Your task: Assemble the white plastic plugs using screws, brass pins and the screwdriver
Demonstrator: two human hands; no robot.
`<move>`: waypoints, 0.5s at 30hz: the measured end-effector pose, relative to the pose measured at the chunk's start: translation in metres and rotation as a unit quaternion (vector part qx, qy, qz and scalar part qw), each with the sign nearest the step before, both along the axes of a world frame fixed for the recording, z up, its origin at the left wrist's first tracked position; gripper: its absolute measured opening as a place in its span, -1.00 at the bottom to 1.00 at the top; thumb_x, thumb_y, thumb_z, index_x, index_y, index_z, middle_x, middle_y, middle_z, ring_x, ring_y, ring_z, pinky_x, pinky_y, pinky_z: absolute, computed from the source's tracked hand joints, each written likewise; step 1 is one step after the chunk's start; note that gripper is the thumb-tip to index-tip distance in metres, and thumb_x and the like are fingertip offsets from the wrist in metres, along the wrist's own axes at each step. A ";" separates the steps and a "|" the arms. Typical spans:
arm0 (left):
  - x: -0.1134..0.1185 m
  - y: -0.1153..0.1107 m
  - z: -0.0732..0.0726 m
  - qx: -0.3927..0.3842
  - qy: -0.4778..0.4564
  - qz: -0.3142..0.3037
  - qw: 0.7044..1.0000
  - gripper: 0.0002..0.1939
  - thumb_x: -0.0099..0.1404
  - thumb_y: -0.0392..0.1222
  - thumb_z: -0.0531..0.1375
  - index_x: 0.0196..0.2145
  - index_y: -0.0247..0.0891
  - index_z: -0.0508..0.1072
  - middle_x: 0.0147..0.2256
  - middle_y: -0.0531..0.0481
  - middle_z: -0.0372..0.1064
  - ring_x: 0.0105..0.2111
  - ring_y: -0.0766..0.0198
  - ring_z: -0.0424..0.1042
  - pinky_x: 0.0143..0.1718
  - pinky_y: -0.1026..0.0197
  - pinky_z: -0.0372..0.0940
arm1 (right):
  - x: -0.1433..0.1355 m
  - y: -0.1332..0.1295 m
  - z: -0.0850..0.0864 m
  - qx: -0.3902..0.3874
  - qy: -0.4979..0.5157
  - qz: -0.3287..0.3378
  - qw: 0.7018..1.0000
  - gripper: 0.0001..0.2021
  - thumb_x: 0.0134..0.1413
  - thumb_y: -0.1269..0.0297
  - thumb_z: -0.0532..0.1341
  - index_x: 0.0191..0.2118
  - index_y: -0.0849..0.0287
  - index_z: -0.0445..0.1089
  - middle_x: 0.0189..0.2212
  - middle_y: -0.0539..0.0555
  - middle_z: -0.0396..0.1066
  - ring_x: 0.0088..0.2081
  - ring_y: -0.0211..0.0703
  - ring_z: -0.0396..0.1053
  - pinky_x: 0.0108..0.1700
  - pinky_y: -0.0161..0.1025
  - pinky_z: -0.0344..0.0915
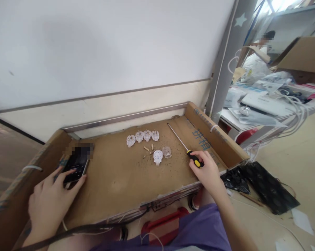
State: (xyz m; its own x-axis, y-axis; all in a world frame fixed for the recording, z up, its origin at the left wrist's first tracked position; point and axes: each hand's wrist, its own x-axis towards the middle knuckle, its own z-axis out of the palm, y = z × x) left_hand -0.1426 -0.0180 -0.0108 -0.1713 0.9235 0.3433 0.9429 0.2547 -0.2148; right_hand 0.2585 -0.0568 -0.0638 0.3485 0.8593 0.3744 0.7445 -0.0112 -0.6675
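Your left hand (pixel 51 198) is half-spread on the phone (pixel 77 163); right hand (pixel 205 167) grips the screwdriver (pixel 195 160), plug parts (pixel 147 135) between.

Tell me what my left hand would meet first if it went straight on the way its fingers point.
The smartphone: the fingers of your left hand point at its screen. Depth is unclear, so they may already be touching it.

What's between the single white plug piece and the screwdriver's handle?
A clear plastic piece, then speckled cardboard, as the head view shows.
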 end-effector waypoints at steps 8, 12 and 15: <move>0.001 0.004 0.000 -0.003 -0.010 0.022 1.000 -0.38 0.24 0.22 -0.22 -0.12 -0.15 0.44 0.11 -0.05 0.19 -0.03 -0.08 0.24 -0.12 0.00 0.25 | 0.001 -0.001 -0.002 -0.005 -0.008 -0.002 1.000 -0.80 0.00 0.24 0.10 -0.25 0.15 0.37 -0.39 0.04 0.24 -0.36 -0.25 0.22 -0.29 -0.32 0.13; 0.000 0.001 -0.001 0.007 -0.010 0.016 1.000 -0.39 0.24 0.21 -0.20 -0.12 -0.17 0.45 0.10 -0.09 0.20 -0.03 -0.10 0.24 -0.13 -0.01 0.25 | 0.002 -0.001 -0.003 -0.006 -0.011 -0.006 1.000 -0.80 -0.01 0.24 0.12 -0.25 0.14 0.37 -0.38 0.02 0.24 -0.35 -0.27 0.23 -0.29 -0.33 0.13; 0.000 0.001 -0.001 0.013 -0.005 0.002 1.000 -0.38 0.24 0.21 -0.21 -0.14 -0.20 0.46 0.09 -0.13 0.21 -0.03 -0.12 0.24 -0.14 -0.02 0.26 | 0.002 -0.001 -0.003 -0.006 -0.014 -0.008 1.000 -0.81 -0.02 0.24 0.12 -0.26 0.14 0.37 -0.40 0.01 0.23 -0.36 -0.27 0.23 -0.30 -0.33 0.13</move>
